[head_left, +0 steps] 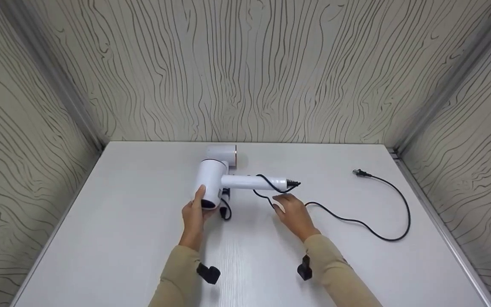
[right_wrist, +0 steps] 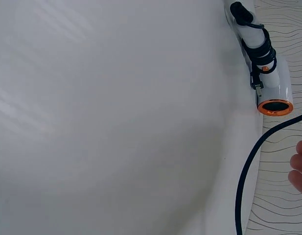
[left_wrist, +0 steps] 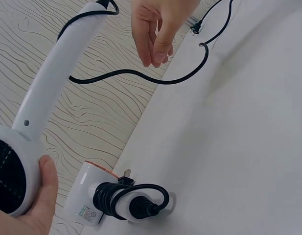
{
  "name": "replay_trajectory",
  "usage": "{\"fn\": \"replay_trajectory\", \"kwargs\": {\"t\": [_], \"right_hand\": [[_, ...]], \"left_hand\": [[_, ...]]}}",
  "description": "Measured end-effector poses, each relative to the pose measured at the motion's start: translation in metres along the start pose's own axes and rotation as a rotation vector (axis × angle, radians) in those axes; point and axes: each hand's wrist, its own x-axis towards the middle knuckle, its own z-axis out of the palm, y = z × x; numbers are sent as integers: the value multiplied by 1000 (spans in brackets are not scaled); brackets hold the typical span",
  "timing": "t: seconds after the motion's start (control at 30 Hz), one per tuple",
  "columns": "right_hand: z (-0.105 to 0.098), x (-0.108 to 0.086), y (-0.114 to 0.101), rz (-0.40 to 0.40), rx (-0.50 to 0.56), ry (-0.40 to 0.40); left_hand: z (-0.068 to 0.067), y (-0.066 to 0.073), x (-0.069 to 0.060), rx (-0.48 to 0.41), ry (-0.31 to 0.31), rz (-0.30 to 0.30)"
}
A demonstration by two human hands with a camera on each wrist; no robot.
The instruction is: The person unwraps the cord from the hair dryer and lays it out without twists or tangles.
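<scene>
My left hand (head_left: 193, 219) grips a white hair dryer (head_left: 252, 182) by its barrel, thumb along the side, with the handle pointing right. The dryer's black cord (left_wrist: 126, 72) makes a turn about the handle and hangs in a loose curve. Close to that cord is my right hand (head_left: 293, 215); in the left wrist view its fingers (left_wrist: 143, 49) are loosely bent and hold nothing. Behind the held dryer lies a second white hair dryer (right_wrist: 283, 81) with an orange rim, its own cord wound round the handle. The head view partly hides it.
The loose cord runs right across the white table (head_left: 113, 238) in a wide bend and ends in a black plug (head_left: 360, 172). Wood-grain patterned panels (head_left: 245, 76) stand at the back and both sides.
</scene>
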Motion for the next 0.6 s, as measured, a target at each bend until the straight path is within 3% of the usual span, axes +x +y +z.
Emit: {"fn": "replay_trajectory", "kwargs": {"t": [0.3,0.6], "right_hand": [[3,8,-11,48,97,6],[6,9,-15,39,111,13]], "left_hand": [[-2,-4,0,24,-54,33],[-1,-3,1,9,-33,25]]}}
